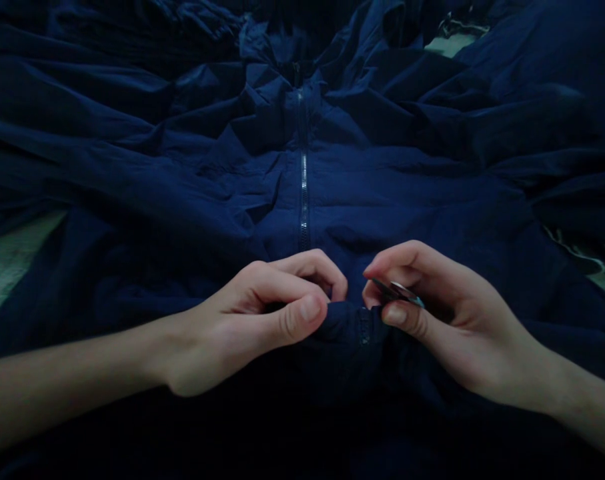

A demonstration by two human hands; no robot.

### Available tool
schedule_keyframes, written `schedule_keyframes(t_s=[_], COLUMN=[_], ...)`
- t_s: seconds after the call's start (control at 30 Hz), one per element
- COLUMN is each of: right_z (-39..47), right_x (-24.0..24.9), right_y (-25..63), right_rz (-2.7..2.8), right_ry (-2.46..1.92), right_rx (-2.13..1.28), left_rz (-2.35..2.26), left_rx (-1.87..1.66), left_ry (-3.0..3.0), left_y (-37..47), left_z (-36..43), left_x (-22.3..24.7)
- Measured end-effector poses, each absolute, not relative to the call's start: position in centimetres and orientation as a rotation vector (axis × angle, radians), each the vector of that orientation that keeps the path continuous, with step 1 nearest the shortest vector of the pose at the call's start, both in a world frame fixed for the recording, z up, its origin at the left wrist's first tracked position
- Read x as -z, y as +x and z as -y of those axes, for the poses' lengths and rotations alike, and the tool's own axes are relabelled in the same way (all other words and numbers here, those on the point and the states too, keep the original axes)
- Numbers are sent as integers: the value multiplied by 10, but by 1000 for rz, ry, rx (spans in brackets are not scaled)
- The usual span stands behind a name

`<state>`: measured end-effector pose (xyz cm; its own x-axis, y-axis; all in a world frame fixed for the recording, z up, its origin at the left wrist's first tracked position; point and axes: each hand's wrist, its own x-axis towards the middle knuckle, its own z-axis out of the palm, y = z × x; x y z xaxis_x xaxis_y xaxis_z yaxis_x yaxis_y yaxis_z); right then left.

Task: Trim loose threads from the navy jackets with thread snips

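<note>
Head view: our left hand [262, 313] pinches the jacket edge [345, 324], our right hand [452, 320] pinches a small tool [402, 293]; we should hold the edge steady and go gently.

Nothing legible here — no readable words, numbers or signs.

2 bare forearms [82, 367] narrow to slim wrists [157, 353] and short-nailed fingers [289, 323].
</note>
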<state>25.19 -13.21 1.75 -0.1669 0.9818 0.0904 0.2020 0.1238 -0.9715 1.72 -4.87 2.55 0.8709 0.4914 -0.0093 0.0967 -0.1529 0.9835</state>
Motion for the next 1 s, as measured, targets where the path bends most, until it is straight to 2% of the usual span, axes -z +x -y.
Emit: schedule_keyframes(t_s=[0.4,0.77,1.0], right_z=[133,142,142], right_x=[-13,-18,-17], right_y=[252,264,261], right_rz=[1638,2065,2137], right_ry=[-1195,-1037,-1001], right_rx=[-996,-326,-202], left_rz=[-239,-363,-399], left_rx=[-451,-488,-436], left_ry=[1585,1771,1703], left_y=[19,22,19], left_z=[45,52,55], left_x=[-22,-24,-21])
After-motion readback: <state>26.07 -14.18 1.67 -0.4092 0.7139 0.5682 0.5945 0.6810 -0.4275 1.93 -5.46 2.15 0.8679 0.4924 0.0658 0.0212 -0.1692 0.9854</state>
